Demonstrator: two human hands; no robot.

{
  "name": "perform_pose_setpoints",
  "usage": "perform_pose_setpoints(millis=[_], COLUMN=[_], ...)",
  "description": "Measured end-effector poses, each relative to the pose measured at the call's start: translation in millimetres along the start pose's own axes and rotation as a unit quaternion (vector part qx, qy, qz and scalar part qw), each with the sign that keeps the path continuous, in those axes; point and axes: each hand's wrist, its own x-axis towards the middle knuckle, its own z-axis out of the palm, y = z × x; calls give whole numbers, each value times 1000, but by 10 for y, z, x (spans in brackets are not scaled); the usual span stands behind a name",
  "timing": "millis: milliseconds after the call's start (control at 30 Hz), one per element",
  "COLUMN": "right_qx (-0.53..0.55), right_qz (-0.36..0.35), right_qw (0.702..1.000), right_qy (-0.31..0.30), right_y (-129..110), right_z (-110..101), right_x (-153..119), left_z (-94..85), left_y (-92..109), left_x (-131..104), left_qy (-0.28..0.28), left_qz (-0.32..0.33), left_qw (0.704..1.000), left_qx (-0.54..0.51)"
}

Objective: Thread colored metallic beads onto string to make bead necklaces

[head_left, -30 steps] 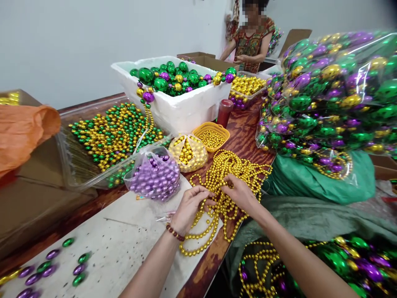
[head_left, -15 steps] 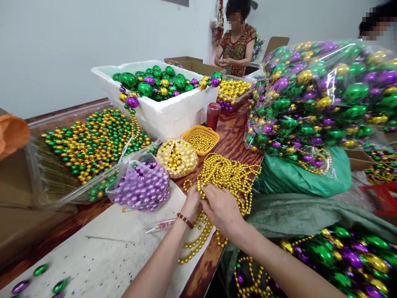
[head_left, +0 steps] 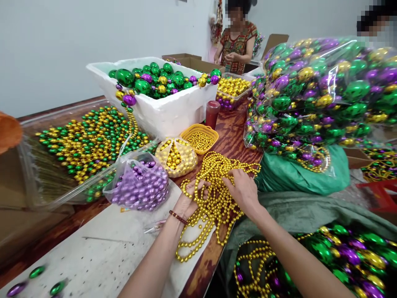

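A heap of gold bead strands (head_left: 214,165) lies on the table's right side, with loops trailing toward me. My left hand (head_left: 189,198), wearing a brown bead bracelet (head_left: 178,217), is closed on a gold bead strand (head_left: 185,186) at the heap's left edge. Over the heap's right part, my right hand (head_left: 245,190) is held with thumb and forefinger slightly apart, close to or touching the beads. Its other fingers are partly hidden. Behind the left wrist lies a small pointed tool (head_left: 151,227), partly covered.
Bags of purple beads (head_left: 139,186) and gold beads (head_left: 178,159) stand left of the heap, near a yellow basket (head_left: 214,138). Behind are a white foam box (head_left: 173,116) and a red bottle (head_left: 212,114). A bulky clear bag (head_left: 316,95) sits right. A co-worker (head_left: 237,41) stands beyond.
My hands, together before, are now apart: the right has moved right over the heap, the left slightly left with the strand. The co-worker's hands have also separated.
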Motion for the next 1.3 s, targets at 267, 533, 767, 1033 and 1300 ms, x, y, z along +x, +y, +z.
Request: perform_pose_setpoints(millis=[267,533,767,1033,1300], right_qx=[-24,-29,-65,-37,35], right_qz=[60,29,-144,-171,-207], right_qw=[996,997,980,974,960], right_qy=[-55,-63,-125,-146,-183], right_y=[51,184,-196,-155,101], right_z=[241,54,32,78,-102], right_x=[116,110,102,123,34], left_z=[0,-33,-51,-53,-55], left_y=[133,131,130,172,192], left_x=[-59,-56,-51,-37,-57], left_qy=[12,20,23,24,34], left_qz=[14,18,18,45,46], left_qw=[1000,999,999,998,997], left_qx=[-18,-28,-21,-21,-43])
